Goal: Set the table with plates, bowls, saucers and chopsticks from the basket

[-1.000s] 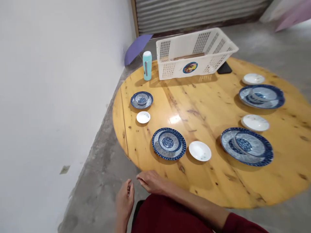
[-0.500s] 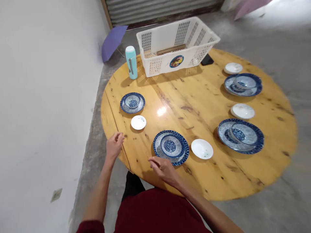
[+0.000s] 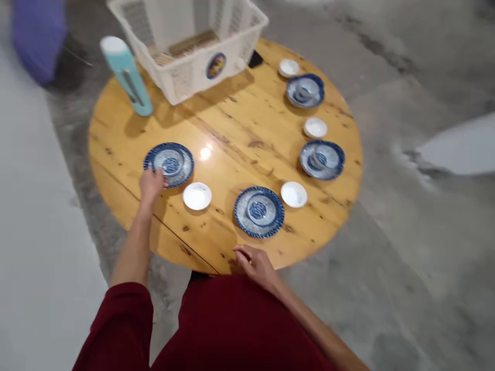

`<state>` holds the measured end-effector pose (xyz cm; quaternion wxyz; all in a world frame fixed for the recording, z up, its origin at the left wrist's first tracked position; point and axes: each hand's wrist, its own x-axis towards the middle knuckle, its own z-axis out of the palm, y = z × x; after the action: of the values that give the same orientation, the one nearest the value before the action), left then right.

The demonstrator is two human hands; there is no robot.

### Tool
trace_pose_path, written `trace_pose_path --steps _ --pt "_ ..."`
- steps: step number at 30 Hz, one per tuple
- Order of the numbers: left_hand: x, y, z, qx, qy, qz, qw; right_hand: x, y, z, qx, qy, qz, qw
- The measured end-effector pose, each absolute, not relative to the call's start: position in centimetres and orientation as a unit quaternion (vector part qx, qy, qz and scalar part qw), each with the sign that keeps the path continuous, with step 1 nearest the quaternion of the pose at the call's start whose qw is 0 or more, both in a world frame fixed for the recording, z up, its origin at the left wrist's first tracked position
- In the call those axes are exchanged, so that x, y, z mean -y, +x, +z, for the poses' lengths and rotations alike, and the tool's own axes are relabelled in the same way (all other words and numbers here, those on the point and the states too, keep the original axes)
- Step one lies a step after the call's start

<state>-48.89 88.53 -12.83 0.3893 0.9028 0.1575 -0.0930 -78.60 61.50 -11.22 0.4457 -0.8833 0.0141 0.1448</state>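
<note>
My left hand (image 3: 151, 184) reaches over the near left rim of a blue-patterned plate (image 3: 185, 172), its fingers slightly apart close to the small glass-like bowl (image 3: 170, 162) on that plate. Whether the fingertips touch the bowl or the plate is blurred. My right hand (image 3: 255, 264) hovers by the table's near edge, fingers curled together with nothing visible in them. Just beyond it lies another blue-rimmed plate (image 3: 258, 231) carrying a bowl (image 3: 261, 209). A white dish (image 3: 197, 196) sits between the two settings, and a second white dish (image 3: 294, 194) to the right.
On the round wooden table (image 3: 247, 159), two more plates with bowls (image 3: 322, 159) and small white dishes (image 3: 315, 127) stand at the right. Toward the back are a white plastic basket (image 3: 185, 82), a turquoise bottle (image 3: 129, 80) and a black phone (image 3: 256, 59).
My left hand has moved forward from the table's left edge onto the left plate. My right hand is now clear of the near plate. The view has turned and shifted right.
</note>
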Motion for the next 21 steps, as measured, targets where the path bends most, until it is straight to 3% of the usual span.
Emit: trace_pose_path --steps 5,11,15,18,21 --pt "-87.8 -47.5 -13.2 -0.137 0.918 -0.081 0.363 -61.0 -77.1 -10.6 -0.052 -0.879 0.127 0.457" --pt "-84.2 -51.4 -8.5 -0.048 0.915 -0.023 0.399 -59.2 -75.0 -10.2 -0.123 -0.835 0.034 0.535" --pt "-78.2 -56.1 -5.7 0.06 0.908 -0.109 0.4 -56.9 -72.9 -9.0 -0.19 -0.798 -0.036 0.571" --pt "-73.6 -59.4 -5.6 0.125 0.877 -0.184 0.426 -54.9 -71.9 -8.2 -0.224 -0.806 -0.058 0.544" --pt "-70.1 -61.7 -6.6 0.167 0.882 -0.21 0.387 -53.1 -72.0 -8.2 -0.24 -0.845 -0.071 0.472"
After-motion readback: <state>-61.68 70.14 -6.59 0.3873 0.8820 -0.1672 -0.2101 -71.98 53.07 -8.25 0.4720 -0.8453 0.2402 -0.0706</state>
